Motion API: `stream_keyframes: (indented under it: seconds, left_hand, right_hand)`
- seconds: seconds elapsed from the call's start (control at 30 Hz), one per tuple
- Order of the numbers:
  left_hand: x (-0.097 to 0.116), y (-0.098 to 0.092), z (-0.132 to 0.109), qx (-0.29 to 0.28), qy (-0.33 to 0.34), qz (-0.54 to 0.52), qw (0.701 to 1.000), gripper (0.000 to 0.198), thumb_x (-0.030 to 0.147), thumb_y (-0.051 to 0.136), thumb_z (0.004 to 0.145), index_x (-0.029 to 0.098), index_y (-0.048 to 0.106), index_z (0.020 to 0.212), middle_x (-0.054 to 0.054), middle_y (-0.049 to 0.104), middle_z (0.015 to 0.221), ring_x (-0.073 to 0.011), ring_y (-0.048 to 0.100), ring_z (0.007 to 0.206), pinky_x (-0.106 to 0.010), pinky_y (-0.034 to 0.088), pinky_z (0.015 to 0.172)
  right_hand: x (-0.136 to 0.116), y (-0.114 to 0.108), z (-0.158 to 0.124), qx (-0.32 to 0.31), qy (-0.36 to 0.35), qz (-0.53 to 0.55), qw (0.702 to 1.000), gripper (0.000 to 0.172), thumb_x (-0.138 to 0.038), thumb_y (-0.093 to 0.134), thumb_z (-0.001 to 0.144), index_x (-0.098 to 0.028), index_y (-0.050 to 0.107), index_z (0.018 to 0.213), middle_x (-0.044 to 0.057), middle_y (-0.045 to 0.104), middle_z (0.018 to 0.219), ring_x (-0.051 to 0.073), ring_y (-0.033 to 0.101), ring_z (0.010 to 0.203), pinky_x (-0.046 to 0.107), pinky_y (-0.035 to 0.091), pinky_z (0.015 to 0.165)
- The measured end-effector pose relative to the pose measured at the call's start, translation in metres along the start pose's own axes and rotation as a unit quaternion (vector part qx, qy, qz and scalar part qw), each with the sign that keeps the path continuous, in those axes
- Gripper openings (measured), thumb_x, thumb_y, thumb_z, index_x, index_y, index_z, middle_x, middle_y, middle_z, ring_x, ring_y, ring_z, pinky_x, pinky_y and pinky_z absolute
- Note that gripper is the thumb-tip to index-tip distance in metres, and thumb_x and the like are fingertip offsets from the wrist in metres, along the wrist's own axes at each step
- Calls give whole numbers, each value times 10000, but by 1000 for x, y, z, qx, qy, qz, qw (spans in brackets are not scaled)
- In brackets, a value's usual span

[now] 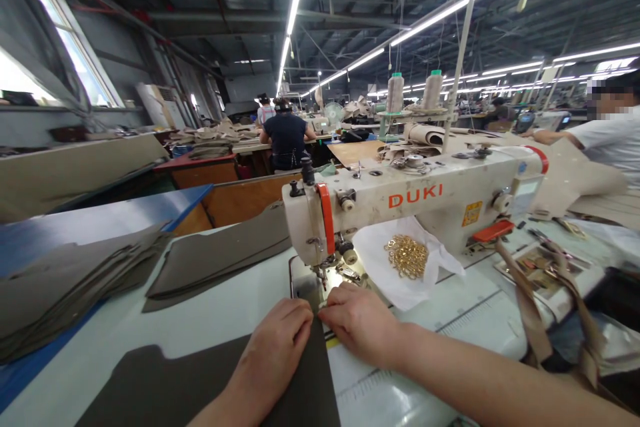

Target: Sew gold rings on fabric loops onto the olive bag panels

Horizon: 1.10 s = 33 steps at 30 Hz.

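Note:
My left hand is closed over the top corner of a dark grey-brown sheet panel, its fingertips curled at the edge just in front of the sewing machine's needle area. Close beside it, my right hand is pinched at the same spot; a small pale bit shows at its fingertips, too hidden to name. Both hands rest low over the machine bed, below the presser foot. The white sewing machine, marked DUKI, stands right behind them with its lamp lighting the needle plate.
Gold metal rings lie heaped on a white sheet under the machine arm. Dark panels are stacked at left, more on a blue table. At right are a parts tray and hanging tan straps. Co-workers sit ahead and right.

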<state>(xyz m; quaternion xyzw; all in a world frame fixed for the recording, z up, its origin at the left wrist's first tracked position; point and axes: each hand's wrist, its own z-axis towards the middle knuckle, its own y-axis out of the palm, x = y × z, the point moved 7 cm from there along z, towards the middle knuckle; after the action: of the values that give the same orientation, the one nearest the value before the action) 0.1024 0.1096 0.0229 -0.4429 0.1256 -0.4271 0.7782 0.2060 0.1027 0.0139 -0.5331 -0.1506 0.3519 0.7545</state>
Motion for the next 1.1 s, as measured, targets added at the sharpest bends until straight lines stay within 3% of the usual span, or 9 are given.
stream_keyframes:
  seconds: [0.27,0.53,0.67,0.97,1.1]
  left_hand:
    - [2,-1,1,-4,10,2,1000,218,99,434,810,214,581,696,-17,651,709,-170,629,679,-283,541,644]
    - [3,-1,0,14,25,16,999,223,73,417,810,207,571,719,-24,650,716,-179,631,679,-291,541,635]
    - [1,1,-2,15,11,17,1000,222,74,420,813,213,565,718,-21,652,717,-177,626,675,-293,542,637]
    - [0,1,-5,28,17,30,999,247,64,400,828,219,568,734,-19,654,708,-169,631,659,-272,548,624]
    - [-2,4,-6,14,6,17,1000,245,76,393,854,222,552,738,-13,639,715,-166,621,662,-265,540,617]
  right_hand:
    - [-1,-2,-1,-6,-19,-12,1000,181,-127,481,878,-173,654,849,38,620,787,176,524,766,262,400,693]
    - [-17,-13,-28,-48,-146,-72,985,173,-209,470,941,-155,611,1028,39,642,902,185,524,857,294,412,734]
    - [-22,-7,-28,-39,-150,-76,985,182,-210,429,961,-150,597,994,35,643,971,178,535,897,301,415,802]
    - [-18,-2,-14,12,-137,-48,989,190,-331,531,905,-169,591,827,20,657,846,169,578,821,282,445,806]
    - [-25,3,-10,25,-187,-52,981,135,-251,514,907,-162,588,838,19,659,861,163,574,828,277,450,811]
